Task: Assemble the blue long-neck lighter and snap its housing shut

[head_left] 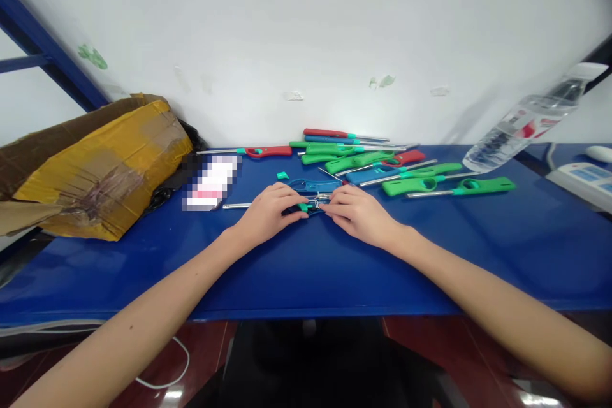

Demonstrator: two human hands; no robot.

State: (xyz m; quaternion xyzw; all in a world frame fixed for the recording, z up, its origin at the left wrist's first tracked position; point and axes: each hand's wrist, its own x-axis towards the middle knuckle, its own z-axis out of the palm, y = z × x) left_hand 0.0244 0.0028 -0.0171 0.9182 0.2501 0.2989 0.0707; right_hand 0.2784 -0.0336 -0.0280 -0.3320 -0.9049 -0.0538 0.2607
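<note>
On the blue table, both hands meet over an opened long-nosed gas lighter, its inner parts and a thin white wire showing. My left hand is closed round its front part, with a small green piece between the fingers. A metal tube sticks out to the left of that hand. From the other side my right hand presses its fingertips together at the wire and casing; exactly what they pinch is too small to tell. Just beyond the fingers lies a blue casing half. A loose green cap rests behind my left hand.
Several whole lighters, such as a green one and a red one, lie towards the wall. At left are a taped cardboard box and a blurred-out white rectangle. A water bottle and a white device are at right.
</note>
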